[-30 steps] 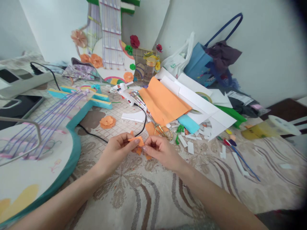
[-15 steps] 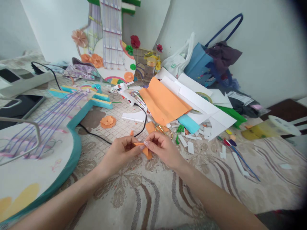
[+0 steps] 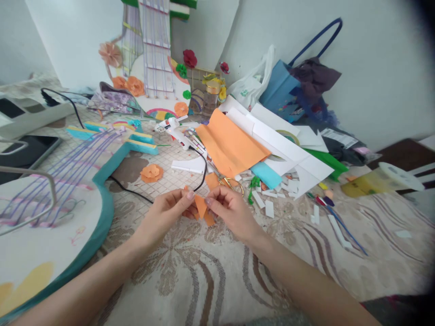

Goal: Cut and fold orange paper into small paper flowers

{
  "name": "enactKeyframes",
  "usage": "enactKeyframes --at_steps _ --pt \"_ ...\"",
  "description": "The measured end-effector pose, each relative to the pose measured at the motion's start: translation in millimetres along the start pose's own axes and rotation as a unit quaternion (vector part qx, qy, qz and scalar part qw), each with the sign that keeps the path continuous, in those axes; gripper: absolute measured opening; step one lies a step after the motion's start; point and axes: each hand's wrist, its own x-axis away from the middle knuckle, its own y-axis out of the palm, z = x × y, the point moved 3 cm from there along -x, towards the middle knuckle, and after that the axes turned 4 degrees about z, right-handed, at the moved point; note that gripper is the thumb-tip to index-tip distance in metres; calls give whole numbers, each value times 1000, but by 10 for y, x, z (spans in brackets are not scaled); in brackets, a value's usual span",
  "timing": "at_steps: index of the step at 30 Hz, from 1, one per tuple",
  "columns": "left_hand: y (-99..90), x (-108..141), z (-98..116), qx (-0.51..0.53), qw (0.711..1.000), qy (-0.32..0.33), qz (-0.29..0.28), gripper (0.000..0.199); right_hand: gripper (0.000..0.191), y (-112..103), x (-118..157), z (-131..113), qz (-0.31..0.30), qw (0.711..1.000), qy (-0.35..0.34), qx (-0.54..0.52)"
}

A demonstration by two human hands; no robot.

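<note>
The left hand (image 3: 171, 209) and right hand (image 3: 230, 212) are close together, fingertips pinching a small orange paper piece (image 3: 200, 207) between them above the desk (image 3: 163, 285). Uneven pulling could tear or miscrease it; a knuckle catching the black cord (image 3: 205, 171) just behind could drag the glue gun (image 3: 177, 133).
</note>
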Motion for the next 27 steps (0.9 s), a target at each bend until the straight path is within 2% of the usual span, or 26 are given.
enactKeyframes --at_steps 3,7,9,10,11,13,14,16,19,21,23,24,26,27 --pt "6 5 1 -5 1000 -4 -2 21 19 14 9 8 7 1000 -1 0" --pt "0 -5 -20 -25 1000 -8 13 19 20 14 11 -18 -20 999 -11 27" --pt "-17 -14 -27 -25 999 -10 22 20 21 -74 -22 -60 -15 997 -32 70" --pt "-26 -19 -30 -23 999 -16 24 21 23 -151 -49 -82 7 992 -50 115" --pt "-35 -24 -34 -21 999 -26 21 21 23 -248 -80 -110 51 978 -86 182" --pt "-46 -31 -41 -16 999 -51 7 21 20 -431 -145 -124 120 921 -130 346" --pt "-50 -33 -44 -13 998 -63 -2 21 21 -505 -177 -103 140 890 -133 413" --pt "-54 -34 -48 -7 996 -81 -21 20 22 -595 -238 -13 127 849 -109 501" --pt "-60 -29 -51 2 994 -98 -46 20 18 -628 -281 102 98 825 -82 550" --pt "-65 -25 -56 7 992 -109 -58 19 13 -637 -280 106 101 818 -76 561" --pt "-71 -24 -63 18 990 -120 -67 18 10 -667 -262 50 121 823 -72 551" --pt "-73 -24 -67 27 989 -125 -72 19 9 -685 -249 8 128 836 -70 528" --pt "-76 -28 -75 52 986 -133 -83 19 10 -701 -212 -80 128 892 -66 430" --pt "-79 -31 -77 63 985 -136 -87 20 12 -683 -190 -113 103 928 -60 354"
